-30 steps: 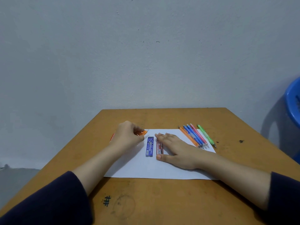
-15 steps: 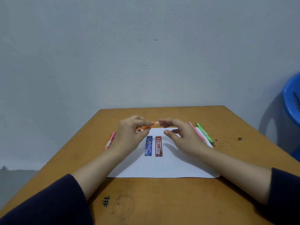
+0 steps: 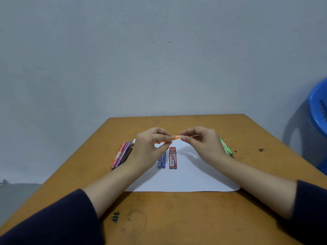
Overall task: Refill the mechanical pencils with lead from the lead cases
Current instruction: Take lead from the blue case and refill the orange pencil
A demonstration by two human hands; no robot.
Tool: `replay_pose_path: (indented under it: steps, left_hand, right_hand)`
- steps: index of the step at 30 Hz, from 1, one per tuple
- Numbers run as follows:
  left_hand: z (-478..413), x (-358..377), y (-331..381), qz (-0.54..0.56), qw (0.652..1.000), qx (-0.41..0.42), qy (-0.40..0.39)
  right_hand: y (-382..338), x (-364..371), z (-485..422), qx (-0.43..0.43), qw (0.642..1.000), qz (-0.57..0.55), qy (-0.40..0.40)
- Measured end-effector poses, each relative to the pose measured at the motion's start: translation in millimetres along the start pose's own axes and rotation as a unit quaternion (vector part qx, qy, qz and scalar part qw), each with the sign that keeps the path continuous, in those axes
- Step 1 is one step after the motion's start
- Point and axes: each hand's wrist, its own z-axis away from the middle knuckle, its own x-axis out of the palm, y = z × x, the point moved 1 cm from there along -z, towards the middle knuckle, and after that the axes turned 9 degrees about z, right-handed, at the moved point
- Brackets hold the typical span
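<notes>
Left grip [image 3: 150, 147]: fingers and thumb curled round the orange pencil [image 3: 174, 138], most of the barrel hidden in the hand. Right grip [image 3: 203, 144]: thumb and forefinger pinch the pencil's white end, other fingers loosely curled. Pencil held roughly level above the far part of the paper [image 3: 185, 179], clear of the bench [image 3: 177, 218]. Whether the white end is seated or pulled loose: cannot tell.

Under the hands, on the paper: blue case [image 3: 161, 160] and red case [image 3: 172, 158], side by side, just apart. The left grip hides the blue case's far end.

Left of the paper, beside the left wrist: a bunch of pencils [image 3: 122, 154], pink, purple and a darker one, lying together. Beyond the right grip: green pencil [image 3: 227, 149] at the paper's edge, partly hidden.

Bench is scuffed brown wood, with a hash mark [image 3: 115, 217] inked near the front. Dark sleeves [image 3: 62, 218] on both forearms. Grey wall [image 3: 159, 68] behind. Blue chair [image 3: 318, 106] at far right.
</notes>
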Motion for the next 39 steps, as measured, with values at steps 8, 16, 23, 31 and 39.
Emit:
replay_pose_path:
  steps: [8,16,23,31,39]
  left_hand:
    - [-1,1,2,-0.029,1.000,-0.003,-0.007]
    - [-2,-2,-6,-0.035,0.999,-0.005,-0.001]
    - [-3,-6,-17,-0.035,0.998,-0.045,0.023]
    - [-3,-7,-13,-0.040,0.998,-0.042,0.007]
    - [-3,-7,-14,-0.039,0.998,-0.041,0.008]
  right_hand:
    - [0,0,-1,-0.001,1.000,0.023,0.017]
    - [5,-4,-5,0.023,0.999,0.029,0.040]
    - [9,-4,-6,-0.084,0.970,0.223,-0.054]
    - [12,-1,-2,-0.154,0.890,0.369,-0.218]
    - [8,5,-1,-0.116,0.895,0.347,-0.255]
